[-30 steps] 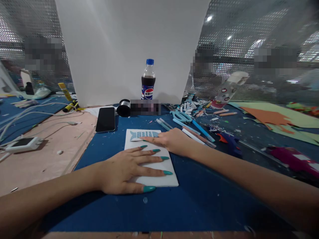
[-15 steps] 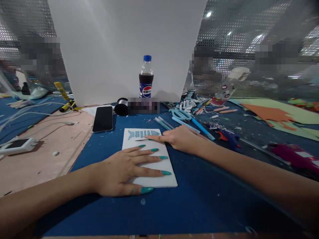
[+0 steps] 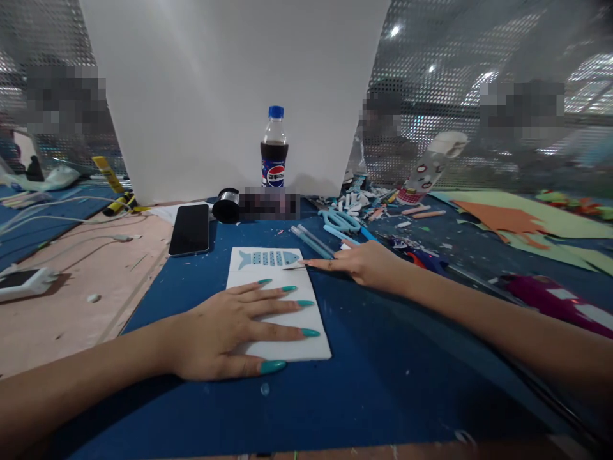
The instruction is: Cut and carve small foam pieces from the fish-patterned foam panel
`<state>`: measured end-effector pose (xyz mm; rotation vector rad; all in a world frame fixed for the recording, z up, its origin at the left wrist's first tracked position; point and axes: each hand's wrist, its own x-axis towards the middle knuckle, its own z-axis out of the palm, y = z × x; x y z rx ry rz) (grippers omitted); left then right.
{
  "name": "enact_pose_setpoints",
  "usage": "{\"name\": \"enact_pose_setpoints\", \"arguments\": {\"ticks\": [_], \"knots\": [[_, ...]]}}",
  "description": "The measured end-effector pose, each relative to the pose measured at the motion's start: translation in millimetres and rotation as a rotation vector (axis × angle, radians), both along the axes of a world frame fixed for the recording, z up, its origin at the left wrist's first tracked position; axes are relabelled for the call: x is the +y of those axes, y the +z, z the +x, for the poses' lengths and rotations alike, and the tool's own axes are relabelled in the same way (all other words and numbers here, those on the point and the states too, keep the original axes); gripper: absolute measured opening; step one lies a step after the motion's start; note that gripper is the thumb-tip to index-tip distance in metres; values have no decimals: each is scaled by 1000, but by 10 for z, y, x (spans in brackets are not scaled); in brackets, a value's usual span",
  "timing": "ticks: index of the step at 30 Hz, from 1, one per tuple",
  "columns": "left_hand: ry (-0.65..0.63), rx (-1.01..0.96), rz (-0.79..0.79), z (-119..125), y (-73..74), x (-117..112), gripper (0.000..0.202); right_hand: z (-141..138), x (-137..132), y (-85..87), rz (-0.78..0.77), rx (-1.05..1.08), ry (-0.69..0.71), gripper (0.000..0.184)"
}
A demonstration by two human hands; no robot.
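A white foam board (image 3: 287,345) lies on the blue mat, with a light blue fish picture (image 3: 263,259) along its far edge. My left hand (image 3: 227,329) is spread flat on the board, fingers apart, with long teal nails. At the board's right edge, my right hand (image 3: 366,265) closes around a craft knife (image 3: 293,267), index finger stretched along it. The thin blade points left and touches the board just under the fish's head. A faint straight line runs below the fish to the blade. Most of the knife's handle is hidden by my fingers.
Beyond the board stand a cola bottle (image 3: 274,156) and a black spool (image 3: 227,206); a phone (image 3: 190,229) lies to the left. Blue scissors (image 3: 341,221), pens (image 3: 313,241), scraps (image 3: 359,199) and a purple glue gun (image 3: 550,300) are on the right.
My right hand has drawn the knife to the right, from under the fish's middle to its head, and the line now shows behind the blade. My left hand stays on the board. The view has shifted slightly.
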<state>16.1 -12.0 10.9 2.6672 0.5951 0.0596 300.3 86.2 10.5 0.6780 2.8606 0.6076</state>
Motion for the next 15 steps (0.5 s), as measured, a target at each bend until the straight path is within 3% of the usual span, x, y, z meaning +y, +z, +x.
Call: {"name": "enact_pose_setpoints", "arguments": {"ticks": [10, 15], "knots": [[-14, 13, 20, -14, -10, -3, 53, 314, -36, 135, -167, 3, -135, 61], [-34, -6, 45, -16, -28, 0, 54, 717, -86, 179, -67, -6, -262, 57]]}}
